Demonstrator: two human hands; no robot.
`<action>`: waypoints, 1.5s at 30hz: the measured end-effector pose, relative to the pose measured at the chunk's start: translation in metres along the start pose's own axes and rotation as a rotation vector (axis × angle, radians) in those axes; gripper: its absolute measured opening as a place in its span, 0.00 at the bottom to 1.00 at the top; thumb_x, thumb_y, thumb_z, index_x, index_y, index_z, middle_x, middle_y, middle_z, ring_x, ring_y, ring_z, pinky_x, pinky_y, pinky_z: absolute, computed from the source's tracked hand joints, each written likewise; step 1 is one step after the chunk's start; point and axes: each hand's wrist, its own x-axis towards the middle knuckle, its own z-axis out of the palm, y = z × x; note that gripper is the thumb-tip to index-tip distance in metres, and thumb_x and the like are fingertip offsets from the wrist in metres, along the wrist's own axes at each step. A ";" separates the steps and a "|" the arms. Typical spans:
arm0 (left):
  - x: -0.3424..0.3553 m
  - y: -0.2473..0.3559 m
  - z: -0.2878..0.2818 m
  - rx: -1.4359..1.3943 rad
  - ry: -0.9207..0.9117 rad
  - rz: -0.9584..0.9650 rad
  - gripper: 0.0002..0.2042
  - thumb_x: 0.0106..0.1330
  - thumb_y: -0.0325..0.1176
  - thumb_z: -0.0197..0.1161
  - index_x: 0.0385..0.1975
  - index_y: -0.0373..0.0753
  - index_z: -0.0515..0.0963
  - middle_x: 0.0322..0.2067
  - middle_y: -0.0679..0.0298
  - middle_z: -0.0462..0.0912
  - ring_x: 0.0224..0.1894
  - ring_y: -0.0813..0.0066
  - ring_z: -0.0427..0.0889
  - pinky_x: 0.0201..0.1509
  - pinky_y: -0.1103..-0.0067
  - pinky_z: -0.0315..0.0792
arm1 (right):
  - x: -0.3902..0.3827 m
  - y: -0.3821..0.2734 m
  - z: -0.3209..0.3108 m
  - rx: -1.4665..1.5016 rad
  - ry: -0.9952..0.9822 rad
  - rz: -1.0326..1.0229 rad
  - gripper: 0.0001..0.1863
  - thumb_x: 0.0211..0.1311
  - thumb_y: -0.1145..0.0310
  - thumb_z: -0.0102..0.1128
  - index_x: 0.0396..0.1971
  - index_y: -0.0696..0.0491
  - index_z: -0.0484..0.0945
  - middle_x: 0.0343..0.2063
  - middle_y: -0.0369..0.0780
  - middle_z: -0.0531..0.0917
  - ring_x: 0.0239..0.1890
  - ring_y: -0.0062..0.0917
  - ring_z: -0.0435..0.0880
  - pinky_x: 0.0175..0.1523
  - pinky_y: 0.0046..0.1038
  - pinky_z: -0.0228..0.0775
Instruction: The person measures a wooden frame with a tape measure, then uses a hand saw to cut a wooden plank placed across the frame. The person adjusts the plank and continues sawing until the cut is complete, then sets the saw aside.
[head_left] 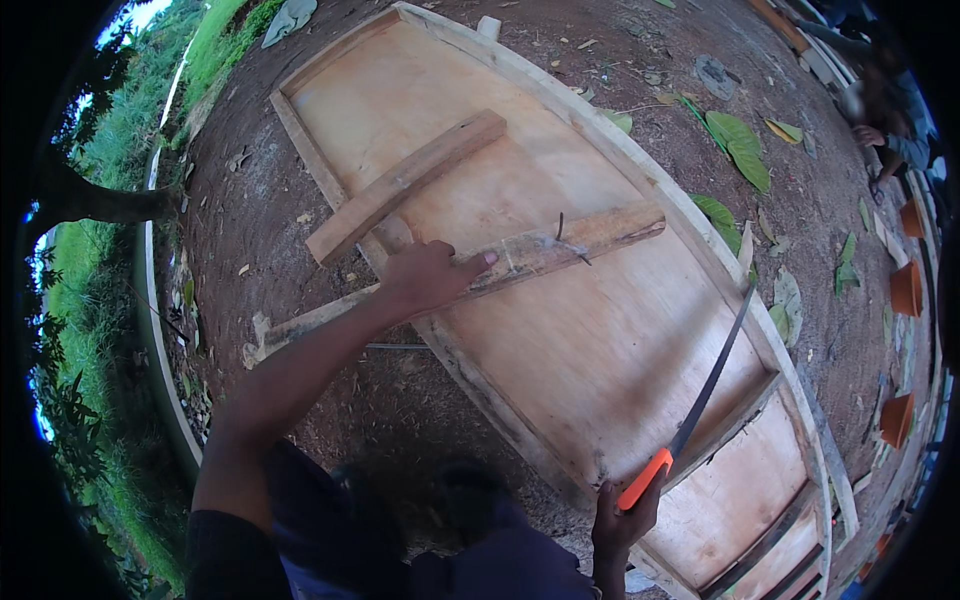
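My left hand grips a rough length of timber, its thumb stretched along the top face. Two bent nails stick up from that timber to the right of the thumb. It lies across a wood-framed plywood panel, with its left end jutting past the frame. In my right hand, low on the right, is a handsaw held by its orange handle. The saw's dark blade points up and away over the panel, apart from the timber. A second, shorter wooden beam rests across the frame farther off.
Brown soil with large green leaves surrounds the panel. Terracotta pots stand along the right side. Another person is at the upper right. Grass and a tree trunk are on the left.
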 end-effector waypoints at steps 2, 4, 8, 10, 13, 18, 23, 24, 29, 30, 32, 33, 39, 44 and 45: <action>-0.011 -0.034 -0.020 -0.052 0.043 -0.051 0.44 0.64 0.77 0.49 0.40 0.33 0.86 0.36 0.47 0.88 0.46 0.48 0.88 0.53 0.58 0.78 | 0.013 0.012 0.014 -0.216 -0.089 -0.210 0.33 0.52 0.66 0.75 0.59 0.59 0.77 0.49 0.48 0.77 0.53 0.43 0.77 0.54 0.45 0.71; -0.026 -0.067 -0.041 -0.095 0.106 -0.060 0.43 0.64 0.76 0.50 0.41 0.33 0.87 0.36 0.46 0.88 0.45 0.47 0.88 0.54 0.59 0.78 | 0.033 -0.029 0.034 -0.226 -0.148 -0.252 0.24 0.53 0.67 0.75 0.51 0.56 0.82 0.55 0.48 0.72 0.58 0.44 0.72 0.58 0.44 0.68; -0.071 -0.092 -0.074 -0.356 0.188 -0.183 0.43 0.65 0.75 0.51 0.43 0.32 0.87 0.37 0.45 0.88 0.45 0.47 0.88 0.55 0.59 0.76 | 0.100 -0.126 0.143 0.466 -0.356 -0.245 0.22 0.63 0.66 0.71 0.55 0.57 0.81 0.46 0.46 0.83 0.45 0.31 0.84 0.45 0.31 0.77; -0.096 -0.099 -0.088 -0.397 0.227 -0.210 0.43 0.65 0.75 0.51 0.44 0.31 0.87 0.37 0.44 0.88 0.46 0.47 0.87 0.56 0.59 0.75 | 0.144 -0.174 0.243 0.565 -0.313 -0.294 0.27 0.63 0.58 0.72 0.54 0.62 0.79 0.49 0.48 0.84 0.44 0.31 0.85 0.45 0.30 0.77; -0.112 -0.131 -0.086 -0.466 0.310 -0.303 0.45 0.65 0.75 0.50 0.41 0.28 0.87 0.36 0.41 0.87 0.47 0.45 0.87 0.57 0.59 0.74 | 0.193 -0.259 0.332 0.413 -0.568 -0.041 0.41 0.58 0.44 0.69 0.56 0.67 0.76 0.56 0.57 0.81 0.56 0.48 0.83 0.59 0.41 0.74; -0.155 -0.173 -0.087 -0.599 0.358 -0.349 0.47 0.66 0.75 0.50 0.38 0.23 0.86 0.37 0.36 0.86 0.47 0.45 0.87 0.58 0.58 0.73 | 0.176 -0.312 0.409 0.384 -0.634 0.000 0.44 0.57 0.48 0.70 0.60 0.72 0.71 0.55 0.60 0.81 0.56 0.48 0.84 0.60 0.41 0.74; -0.151 -0.176 -0.074 -0.662 0.385 -0.298 0.47 0.66 0.75 0.50 0.36 0.23 0.86 0.37 0.35 0.86 0.46 0.44 0.87 0.57 0.58 0.72 | 0.188 -0.287 0.405 0.916 -0.764 0.369 0.29 0.58 0.61 0.68 0.51 0.69 0.75 0.42 0.50 0.84 0.45 0.40 0.85 0.51 0.39 0.77; -0.157 -0.181 -0.075 -0.667 0.393 -0.295 0.47 0.66 0.75 0.50 0.36 0.23 0.86 0.37 0.35 0.86 0.46 0.44 0.86 0.57 0.58 0.72 | 0.171 -0.295 0.385 1.015 -0.752 0.482 0.26 0.59 0.63 0.68 0.48 0.69 0.76 0.39 0.48 0.84 0.42 0.38 0.85 0.50 0.39 0.77; -0.136 -0.163 -0.078 -0.558 0.371 -0.224 0.45 0.67 0.73 0.50 0.36 0.23 0.86 0.36 0.36 0.86 0.44 0.46 0.87 0.55 0.58 0.73 | 0.224 -0.160 0.299 0.844 -0.352 0.114 0.24 0.61 0.65 0.65 0.52 0.65 0.76 0.39 0.50 0.83 0.40 0.39 0.85 0.49 0.39 0.77; -0.131 -0.165 -0.075 -0.526 0.387 -0.214 0.45 0.67 0.73 0.50 0.36 0.23 0.86 0.35 0.37 0.86 0.44 0.46 0.87 0.54 0.58 0.73 | 0.229 -0.126 0.275 0.614 -0.295 -0.033 0.25 0.60 0.66 0.65 0.54 0.65 0.76 0.40 0.52 0.83 0.41 0.40 0.85 0.50 0.39 0.77; -0.135 -0.173 -0.062 -0.486 0.335 -0.208 0.45 0.68 0.73 0.50 0.35 0.23 0.85 0.35 0.39 0.86 0.43 0.48 0.87 0.53 0.58 0.74 | 0.216 -0.101 0.221 0.136 -0.156 -0.379 0.27 0.59 0.67 0.66 0.56 0.65 0.74 0.43 0.54 0.81 0.44 0.45 0.83 0.51 0.41 0.77; -0.137 -0.165 -0.065 -0.495 0.294 -0.176 0.45 0.68 0.73 0.50 0.35 0.23 0.85 0.34 0.40 0.86 0.43 0.48 0.87 0.52 0.59 0.74 | 0.216 -0.088 0.190 0.083 -0.124 -0.367 0.27 0.59 0.67 0.66 0.57 0.63 0.74 0.45 0.53 0.80 0.45 0.46 0.82 0.51 0.42 0.77; -0.091 -0.076 -0.037 -0.226 0.170 -0.009 0.45 0.65 0.74 0.52 0.34 0.25 0.85 0.32 0.43 0.86 0.42 0.47 0.87 0.51 0.59 0.75 | 0.264 -0.002 0.102 -0.199 0.059 -0.480 0.29 0.58 0.67 0.67 0.60 0.58 0.75 0.52 0.52 0.78 0.52 0.47 0.81 0.57 0.43 0.77; -0.056 -0.024 0.010 -0.132 0.200 0.115 0.44 0.64 0.74 0.55 0.36 0.25 0.84 0.32 0.43 0.86 0.39 0.47 0.86 0.48 0.58 0.76 | 0.229 -0.010 0.089 -0.138 0.358 -0.531 0.25 0.58 0.67 0.71 0.54 0.58 0.76 0.51 0.50 0.79 0.51 0.45 0.81 0.53 0.44 0.77; -0.049 -0.017 0.014 -0.107 0.130 0.096 0.45 0.63 0.76 0.53 0.37 0.26 0.84 0.34 0.41 0.86 0.43 0.45 0.86 0.51 0.58 0.76 | 0.203 -0.014 0.081 -0.112 0.309 -0.490 0.23 0.59 0.66 0.72 0.52 0.58 0.77 0.50 0.49 0.79 0.50 0.45 0.81 0.52 0.44 0.77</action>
